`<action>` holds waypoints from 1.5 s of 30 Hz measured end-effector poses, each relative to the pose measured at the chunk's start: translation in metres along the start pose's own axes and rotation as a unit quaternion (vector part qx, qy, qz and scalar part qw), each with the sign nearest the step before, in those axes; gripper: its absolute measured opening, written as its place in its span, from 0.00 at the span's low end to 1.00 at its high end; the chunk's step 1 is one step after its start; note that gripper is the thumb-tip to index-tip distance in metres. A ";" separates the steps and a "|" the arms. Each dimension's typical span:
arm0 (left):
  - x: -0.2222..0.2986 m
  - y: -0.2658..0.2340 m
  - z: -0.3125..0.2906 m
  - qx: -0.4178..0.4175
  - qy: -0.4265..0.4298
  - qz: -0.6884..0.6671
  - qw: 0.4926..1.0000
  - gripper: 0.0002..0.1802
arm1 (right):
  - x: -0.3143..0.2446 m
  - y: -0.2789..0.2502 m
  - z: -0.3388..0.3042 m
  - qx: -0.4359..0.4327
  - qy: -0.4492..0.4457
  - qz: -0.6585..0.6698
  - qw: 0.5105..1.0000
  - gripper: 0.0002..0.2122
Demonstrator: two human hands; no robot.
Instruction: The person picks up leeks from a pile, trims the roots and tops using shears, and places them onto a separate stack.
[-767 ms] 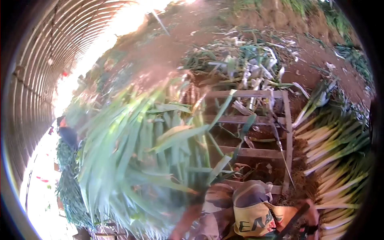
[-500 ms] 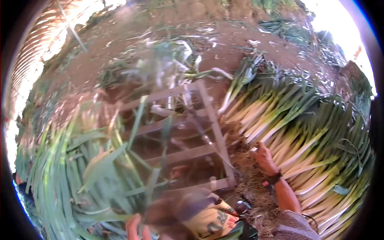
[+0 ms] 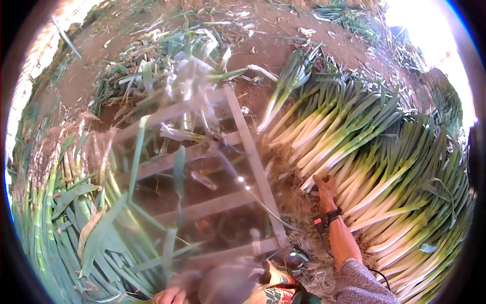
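Note:
My right hand (image 3: 326,192), with a dark band at the wrist, is at the white root ends of a long row of leeks (image 3: 374,187). Its fingers are curled against the pale end of one leek. At the lower edge my left hand (image 3: 171,296) shows only in part, fingers bent, beside the green leaves of an untrimmed leek pile (image 3: 101,243). What it holds, if anything, is cut off by the picture edge. Between the hands stands a slatted wooden frame (image 3: 250,152), hazy behind a smear.
Cut leaves and peelings (image 3: 187,55) litter the brown soil (image 3: 283,25) beyond the frame. Loose roots (image 3: 304,218) lie along the row's near end. A yellow printed bag or cloth (image 3: 276,289) is at the bottom. A thin hose or cord (image 3: 266,205) crosses the frame.
My right hand has moved slightly left and up along the leek ends. My left hand has dropped toward the lower edge. The view has shifted, and the picture is sharper.

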State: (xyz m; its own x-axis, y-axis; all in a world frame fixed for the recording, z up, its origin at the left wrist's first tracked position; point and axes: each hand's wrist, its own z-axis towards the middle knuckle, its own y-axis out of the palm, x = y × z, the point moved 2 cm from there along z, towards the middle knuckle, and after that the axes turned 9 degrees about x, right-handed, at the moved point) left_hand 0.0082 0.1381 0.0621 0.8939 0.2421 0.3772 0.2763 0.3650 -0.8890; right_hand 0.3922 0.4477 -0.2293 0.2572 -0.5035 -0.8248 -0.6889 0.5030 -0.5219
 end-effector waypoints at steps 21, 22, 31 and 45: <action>0.003 0.003 0.008 -0.017 -0.028 0.020 0.999 0.10 | -0.003 0.065 0.006 -0.025 -0.097 -0.171 0.980 0.37; 0.004 0.003 0.008 -0.017 -0.030 0.020 0.999 0.10 | 0.006 0.065 0.010 -0.025 -0.098 -0.173 0.980 0.37; -0.003 0.000 0.008 -0.033 -0.019 0.020 0.999 0.10 | 0.026 0.069 0.007 -0.035 0.020 -0.016 0.999 0.35; -0.008 0.008 0.003 0.005 -0.036 -0.004 0.999 0.11 | -0.004 0.120 0.025 -0.194 0.000 0.181 0.964 0.15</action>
State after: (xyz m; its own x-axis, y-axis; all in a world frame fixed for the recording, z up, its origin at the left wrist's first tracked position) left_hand 0.0021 0.1414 0.0525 0.8639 0.3031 0.4023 0.2793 0.3764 -0.8833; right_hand 0.3254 0.5275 -0.2936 -0.0488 -0.3444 -0.9375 -0.9352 0.3454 -0.0782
